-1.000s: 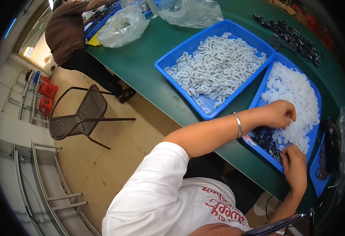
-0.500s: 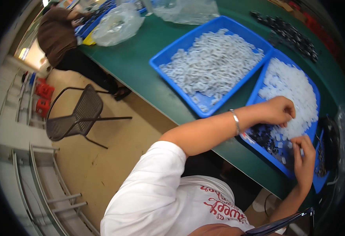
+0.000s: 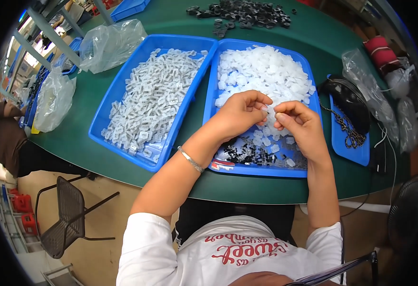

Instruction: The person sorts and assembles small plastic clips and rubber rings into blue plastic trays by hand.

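Over the right-hand blue tray (image 3: 211,102) near the table's front edge, the left hand (image 3: 237,116) and right hand (image 3: 300,125) pinch a small translucent plastic piece (image 3: 271,112) between fingertips; it looks light, stiff, slippery, best gripped by its edges.

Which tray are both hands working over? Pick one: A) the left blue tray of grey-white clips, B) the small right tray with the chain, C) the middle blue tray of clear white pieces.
C: the left hand and right hand meet fingertip to fingertip above the middle blue tray of clear white pieces.
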`<state>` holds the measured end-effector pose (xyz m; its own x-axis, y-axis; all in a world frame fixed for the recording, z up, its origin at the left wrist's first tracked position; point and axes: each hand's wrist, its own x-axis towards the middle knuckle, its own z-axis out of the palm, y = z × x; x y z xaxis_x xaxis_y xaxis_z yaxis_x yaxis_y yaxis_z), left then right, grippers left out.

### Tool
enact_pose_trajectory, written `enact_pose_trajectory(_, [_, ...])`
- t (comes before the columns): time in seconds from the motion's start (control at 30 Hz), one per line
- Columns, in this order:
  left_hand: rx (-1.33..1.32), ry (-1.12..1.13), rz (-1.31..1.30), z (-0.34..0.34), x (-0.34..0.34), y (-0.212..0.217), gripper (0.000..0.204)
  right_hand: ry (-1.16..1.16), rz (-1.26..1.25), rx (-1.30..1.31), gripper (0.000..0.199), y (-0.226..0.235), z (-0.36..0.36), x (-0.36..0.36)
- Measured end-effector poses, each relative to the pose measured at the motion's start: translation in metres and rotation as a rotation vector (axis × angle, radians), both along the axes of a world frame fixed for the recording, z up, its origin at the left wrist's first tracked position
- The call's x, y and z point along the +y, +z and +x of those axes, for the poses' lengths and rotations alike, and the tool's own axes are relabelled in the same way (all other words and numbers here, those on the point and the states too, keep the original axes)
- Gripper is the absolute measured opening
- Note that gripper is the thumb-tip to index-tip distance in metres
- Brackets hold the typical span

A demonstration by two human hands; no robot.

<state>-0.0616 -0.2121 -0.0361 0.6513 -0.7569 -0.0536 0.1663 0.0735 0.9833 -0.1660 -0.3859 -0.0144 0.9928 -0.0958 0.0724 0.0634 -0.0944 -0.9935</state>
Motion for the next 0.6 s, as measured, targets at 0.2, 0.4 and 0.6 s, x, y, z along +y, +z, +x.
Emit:
enact_pose_trajectory(0.2, [0.03,-0.015,0.024,-0.0011,0.0019,0.006,0.03,-0.037,-0.017,0.067,0.014,-0.0011,0.0015,0.0066])
enact_pose_trajectory(0.4, [0.005,-0.013,0.042,-0.0036,0.0019,0.0091,0.031,-0.029,-0.012,0.118,0.016,-0.0014,0.001,0.0034])
enact_pose_trajectory(0.6, [-0.07,-0.033,0.035,-0.0053,0.0019,0.006,0.03,-0.009,-0.02,0.118,0.016,-0.0039,0.0009,-0.0011])
